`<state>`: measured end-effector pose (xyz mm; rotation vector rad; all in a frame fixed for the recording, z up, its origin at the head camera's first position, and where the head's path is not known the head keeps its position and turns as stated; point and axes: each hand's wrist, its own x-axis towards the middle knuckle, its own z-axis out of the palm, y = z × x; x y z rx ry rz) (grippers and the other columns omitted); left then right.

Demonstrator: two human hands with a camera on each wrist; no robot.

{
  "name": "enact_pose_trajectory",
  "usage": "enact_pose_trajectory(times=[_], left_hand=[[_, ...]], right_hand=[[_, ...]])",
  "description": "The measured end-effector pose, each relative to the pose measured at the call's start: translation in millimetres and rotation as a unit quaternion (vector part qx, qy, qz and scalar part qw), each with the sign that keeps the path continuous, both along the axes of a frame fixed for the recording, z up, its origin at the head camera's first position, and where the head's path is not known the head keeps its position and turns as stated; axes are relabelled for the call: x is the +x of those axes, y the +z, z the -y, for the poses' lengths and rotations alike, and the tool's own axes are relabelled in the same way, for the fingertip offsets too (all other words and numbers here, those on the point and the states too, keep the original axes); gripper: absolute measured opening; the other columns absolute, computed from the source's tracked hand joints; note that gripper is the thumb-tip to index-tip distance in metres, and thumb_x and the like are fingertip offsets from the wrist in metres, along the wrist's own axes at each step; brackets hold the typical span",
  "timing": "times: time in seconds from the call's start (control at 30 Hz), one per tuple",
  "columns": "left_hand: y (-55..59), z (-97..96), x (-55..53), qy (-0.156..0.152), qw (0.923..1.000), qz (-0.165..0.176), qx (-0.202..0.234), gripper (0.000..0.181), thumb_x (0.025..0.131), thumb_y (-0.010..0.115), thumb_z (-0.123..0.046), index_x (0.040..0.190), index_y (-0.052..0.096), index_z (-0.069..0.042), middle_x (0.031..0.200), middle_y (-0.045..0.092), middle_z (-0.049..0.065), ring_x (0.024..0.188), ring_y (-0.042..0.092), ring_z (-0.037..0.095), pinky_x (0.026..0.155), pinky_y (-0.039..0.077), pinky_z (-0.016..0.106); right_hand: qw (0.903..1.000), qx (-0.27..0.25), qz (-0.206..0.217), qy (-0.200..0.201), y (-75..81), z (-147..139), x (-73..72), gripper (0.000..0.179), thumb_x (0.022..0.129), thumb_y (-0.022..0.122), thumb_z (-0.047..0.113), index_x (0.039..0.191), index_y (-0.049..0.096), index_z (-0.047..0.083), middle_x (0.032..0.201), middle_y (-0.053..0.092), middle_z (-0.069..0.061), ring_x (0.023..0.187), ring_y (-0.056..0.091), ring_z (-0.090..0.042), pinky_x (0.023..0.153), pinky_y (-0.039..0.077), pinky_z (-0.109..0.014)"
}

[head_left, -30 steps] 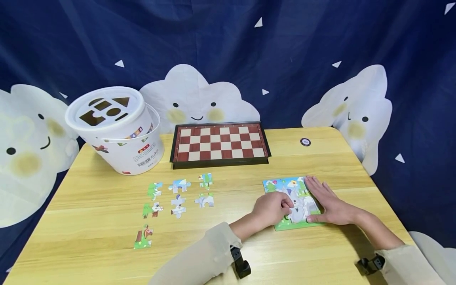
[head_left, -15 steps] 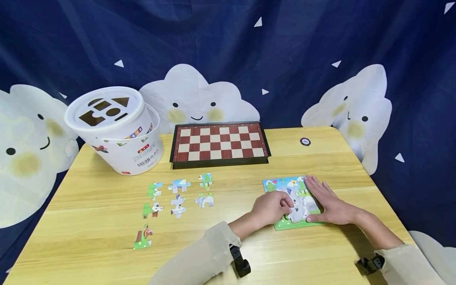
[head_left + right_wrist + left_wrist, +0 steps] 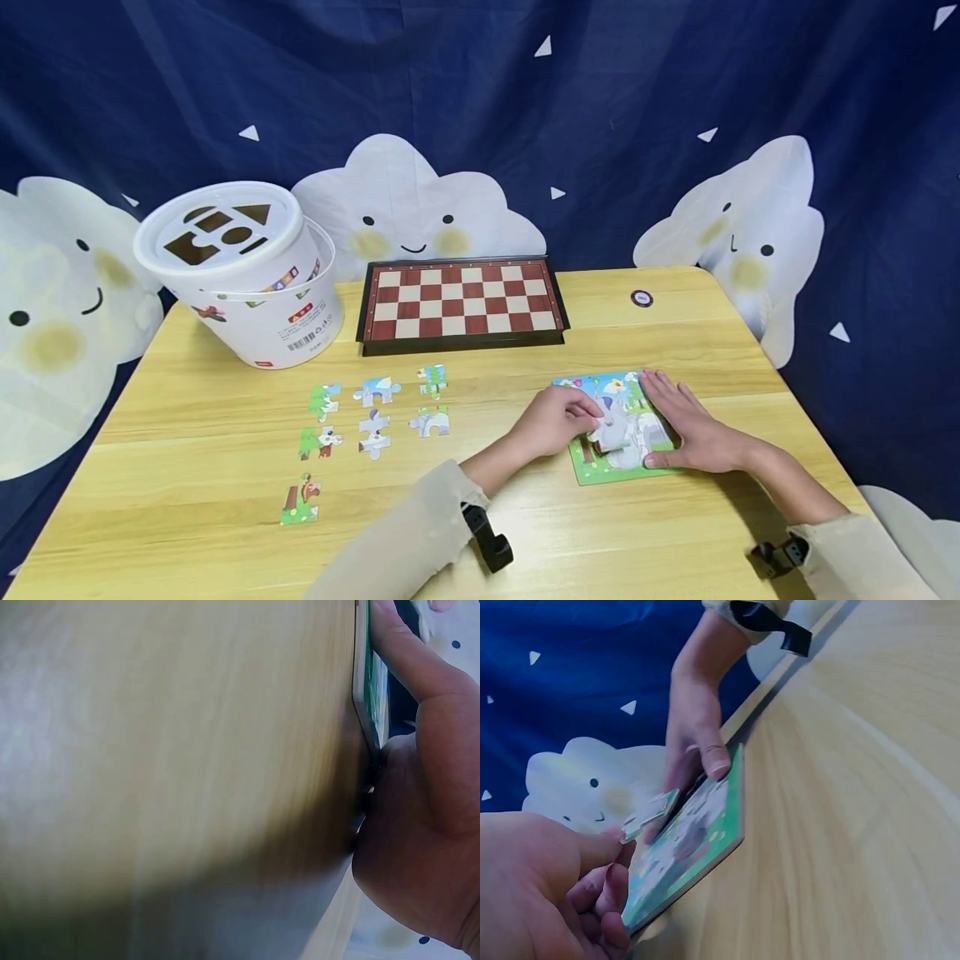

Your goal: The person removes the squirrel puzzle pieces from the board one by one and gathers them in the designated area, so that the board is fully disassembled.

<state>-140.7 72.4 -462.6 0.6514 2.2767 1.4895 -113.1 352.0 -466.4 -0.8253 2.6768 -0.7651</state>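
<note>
The jigsaw board (image 3: 615,477), a green-bordered animal picture, lies on the right half of the table. Between thumb and fingers my left hand (image 3: 553,421) pinches a jigsaw piece (image 3: 649,815), tilted and raised over the board's left part. In the left wrist view the piece's thin edge shows above the board. My right hand (image 3: 693,429) rests along the board's right side, fingers straight and thumb spread onto the lower right corner. Left of the board lie several loose jigsaw pieces, among them a grey animal-face piece (image 3: 374,435) and a piece with a brown animal (image 3: 302,500).
A white bucket (image 3: 300,325) with a shape-cutout lid stands at the back left. Beside it lies a red-and-white checkerboard (image 3: 465,304) in a black frame. A small round dark disc (image 3: 642,298) is at the back right. A blue cloud-print curtain (image 3: 585,125) hangs behind.
My left hand has moved up and left from the board's middle, lifting a jigsaw piece with it; the board's lower left now shows more. My right hand has stayed in place.
</note>
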Motion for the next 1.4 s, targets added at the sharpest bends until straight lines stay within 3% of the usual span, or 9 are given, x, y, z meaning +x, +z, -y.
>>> enact_pose_trajectory(times=[0.33,0.73,1.03,1.4], left_hand=[[13.2,51.8,-3.9,-0.017,0.9998,0.000,0.010,0.006,0.095,0.071,-0.006,0.098,0.076,-0.007,0.092,0.072,-0.001,0.083,0.064,0.005,0.078,0.053,0.022],[13.0,126.6,6.2,-0.027,0.9993,0.017,-0.018,0.006,0.096,0.070,-0.005,0.099,0.075,-0.006,0.088,0.071,-0.002,0.080,0.064,0.011,0.070,0.053,0.024],[20.8,186.5,12.5,-0.036,0.9985,-0.005,-0.040,0.006,0.096,0.070,-0.008,0.099,0.075,-0.011,0.093,0.071,-0.004,0.086,0.066,0.011,0.077,0.055,0.027],[31.0,255.0,17.8,0.004,0.9963,-0.003,-0.086,0.006,0.096,0.070,-0.011,0.102,0.074,-0.011,0.094,0.070,-0.003,0.087,0.065,0.013,0.078,0.055,0.027]], right_hand=[[1.0000,-0.002,-0.001,-0.001,-2.2,-1.6,-0.1,0.113,0.087,0.080,0.041,0.161,0.006,-0.003,0.163,0.007,-0.036,0.155,-0.006,-0.036,0.115,-0.016,-0.018],[1.0000,0.000,0.000,0.004,-3.1,0.1,-0.2,0.113,0.087,0.079,0.041,0.160,0.007,-0.004,0.163,0.008,-0.036,0.156,-0.006,-0.033,0.114,-0.016,-0.017],[1.0000,0.000,0.001,0.002,-2.2,0.1,-0.3,0.113,0.087,0.080,0.042,0.160,0.008,-0.005,0.163,0.008,-0.036,0.155,-0.005,-0.036,0.115,-0.016,-0.018],[1.0000,0.003,0.002,-0.002,-0.7,0.2,-0.3,0.113,0.087,0.080,0.042,0.160,0.008,-0.006,0.163,0.008,-0.036,0.155,-0.004,-0.038,0.115,-0.016,-0.018]])
